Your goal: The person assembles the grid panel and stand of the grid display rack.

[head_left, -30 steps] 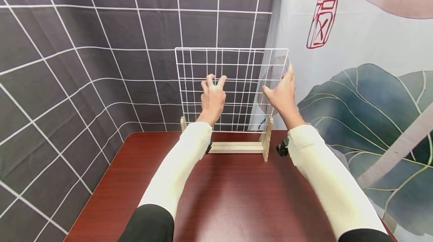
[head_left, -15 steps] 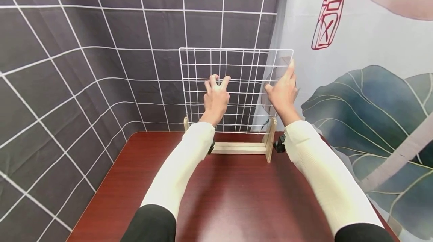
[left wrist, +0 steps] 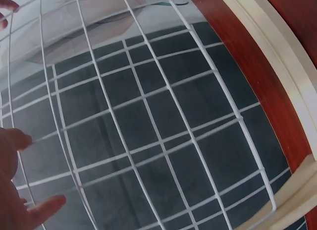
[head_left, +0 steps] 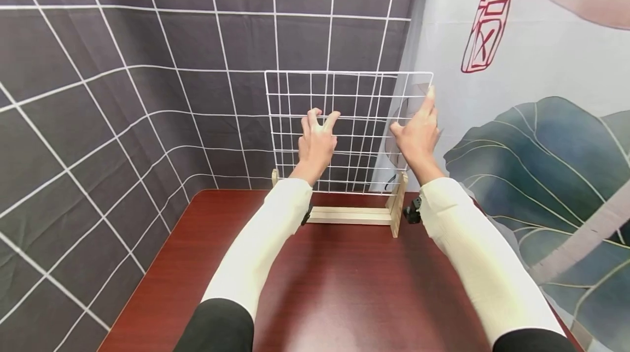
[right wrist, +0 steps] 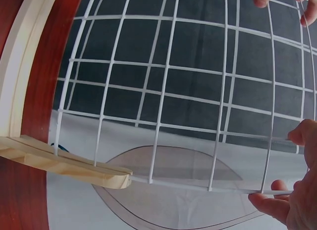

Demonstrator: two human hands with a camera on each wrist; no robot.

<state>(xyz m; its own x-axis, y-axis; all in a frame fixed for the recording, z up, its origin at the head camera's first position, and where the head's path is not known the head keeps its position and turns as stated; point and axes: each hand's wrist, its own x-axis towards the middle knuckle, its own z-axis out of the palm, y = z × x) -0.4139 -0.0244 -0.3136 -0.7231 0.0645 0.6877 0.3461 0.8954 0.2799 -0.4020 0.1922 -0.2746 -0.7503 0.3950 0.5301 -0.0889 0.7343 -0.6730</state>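
A white wire grid panel (head_left: 351,95) stands upright, its lower side edges meeting the two posts of a pale wooden stand (head_left: 350,215) on the table. My left hand (head_left: 316,144) holds the wires left of the panel's middle, with bent fingers and the thumb apart. At the right edge, my right hand (head_left: 419,136) grips the panel. The right wrist view shows its thumb on the near side and its fingers (right wrist: 270,205) at the edge wire. There the right wooden post (right wrist: 94,173) meets the panel's side. In the left wrist view, a lower corner lies against the other post (left wrist: 282,200).
The reddish-brown table (head_left: 339,286) extends in front of the stand. Behind it hangs a dark grey cloth (head_left: 197,95) with white grid lines, and to the right a white cloth (head_left: 443,51) with leaf prints.
The head view has shifted slightly, so panel, stand and backdrop all sit further right in it. Both hands stay on the panel, with hardly any movement against it.
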